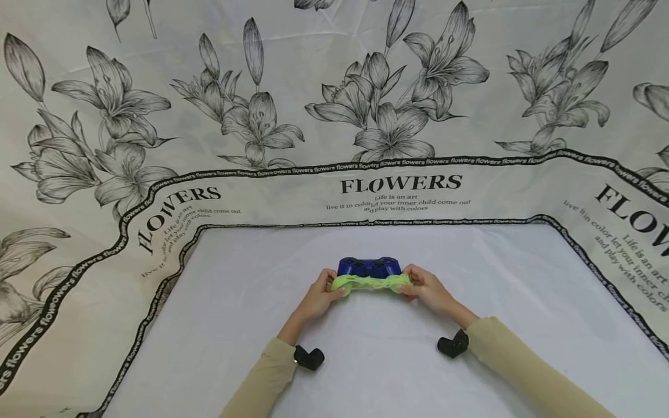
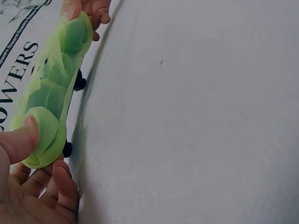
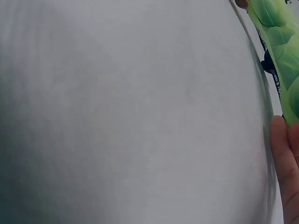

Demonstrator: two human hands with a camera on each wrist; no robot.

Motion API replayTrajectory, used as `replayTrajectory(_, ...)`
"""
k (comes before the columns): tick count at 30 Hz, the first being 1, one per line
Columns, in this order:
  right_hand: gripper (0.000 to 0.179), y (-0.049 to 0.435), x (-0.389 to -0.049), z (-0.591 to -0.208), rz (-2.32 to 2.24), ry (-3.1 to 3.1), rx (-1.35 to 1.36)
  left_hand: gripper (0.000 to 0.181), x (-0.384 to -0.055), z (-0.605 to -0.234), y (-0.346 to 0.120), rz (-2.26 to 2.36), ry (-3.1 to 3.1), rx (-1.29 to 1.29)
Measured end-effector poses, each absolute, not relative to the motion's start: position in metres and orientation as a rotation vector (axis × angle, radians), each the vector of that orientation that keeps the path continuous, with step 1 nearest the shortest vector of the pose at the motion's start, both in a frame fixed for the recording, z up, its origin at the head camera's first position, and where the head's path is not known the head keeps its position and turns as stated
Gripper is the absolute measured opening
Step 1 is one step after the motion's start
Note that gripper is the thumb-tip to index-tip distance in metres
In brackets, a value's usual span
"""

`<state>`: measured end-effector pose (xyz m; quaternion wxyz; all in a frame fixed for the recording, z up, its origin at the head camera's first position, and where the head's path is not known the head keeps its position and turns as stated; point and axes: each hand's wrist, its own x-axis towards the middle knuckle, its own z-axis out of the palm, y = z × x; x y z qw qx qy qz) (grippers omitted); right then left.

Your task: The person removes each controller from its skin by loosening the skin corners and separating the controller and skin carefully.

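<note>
A blue game controller [image 1: 369, 267] is held level over the white table, its handle side covered by a translucent green silicone sleeve [image 1: 370, 283]. My left hand [image 1: 317, 295] pinches the left end of the sleeve, its thumb pressing the rounded green grip in the left wrist view. At the opposite end, my right hand [image 1: 431, 293] holds the sleeve between thumb and fingers. The blue top with its buttons and sticks stays uncovered. In the right wrist view, only part of the sleeve [image 3: 282, 44] and some fingers [image 3: 282, 154] show at the right edge.
A white cloth covers the table [image 1: 366, 360]. Behind and at both sides hangs a white curtain [image 1: 282, 197] with black flower drawings and lettering. Black camera mounts sit at both wrists, near the left sleeve cuff [image 1: 277, 360] and right cuff [image 1: 486, 337].
</note>
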<state>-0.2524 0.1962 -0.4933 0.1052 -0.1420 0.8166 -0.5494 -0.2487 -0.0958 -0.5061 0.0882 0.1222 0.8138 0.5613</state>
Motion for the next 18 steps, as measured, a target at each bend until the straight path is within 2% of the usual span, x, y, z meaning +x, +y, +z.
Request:
replayTrajectory(10, 0.03, 0.1975, -0.2463, -0.4952, -1.43, 2.653, -0.318, 0.027, -0.2508, -0.504, -0.0995, 1.604, 2.438, 0.381)
replayTrajectory(18, 0.032, 0.2011, -0.244, -0.4983, -1.613, 2.65, -0.295, 0.026, -0.2505, -0.5036, -0.0987, 1.662, 2.402, 0.364)
